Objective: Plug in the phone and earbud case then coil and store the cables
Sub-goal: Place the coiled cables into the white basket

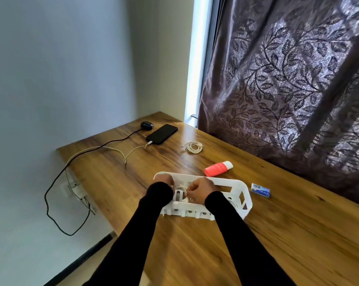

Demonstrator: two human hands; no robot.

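One view only, head cam. No legible text: small blue box [260, 189] right of the hands carries print, too small to read; red tube w/ white cap [217, 168] just beyond the hands, label unreadable.

Surface: wooden table [277, 234], dark grain, set in a room corner. Plain grey wall [61, 69] to the left; brown leaf-pattern curtain [288, 79] to the right, strip of daylight at its edge. Wall socket [77, 188] below the table edge, left of the hands.

Count:
- 2 hands, black sleeves. Left hand [163, 180] curled over the far-left rim of white basket [244, 195]. Right hand [201, 189] fingers bent, pinching a coiled white cable [181, 187] inside the basket's left end; both hands touch the bundle area.
- 1 phone [161, 133], far ahead and left of hands, white cable [133, 150] plugged in.
- 1 earbud case [146, 125], just beyond the phone, black cable [57, 182] attached, running off the table edge.
- 1 loose coil of white cable [193, 147], ahead of the right hand, between phone and tube.
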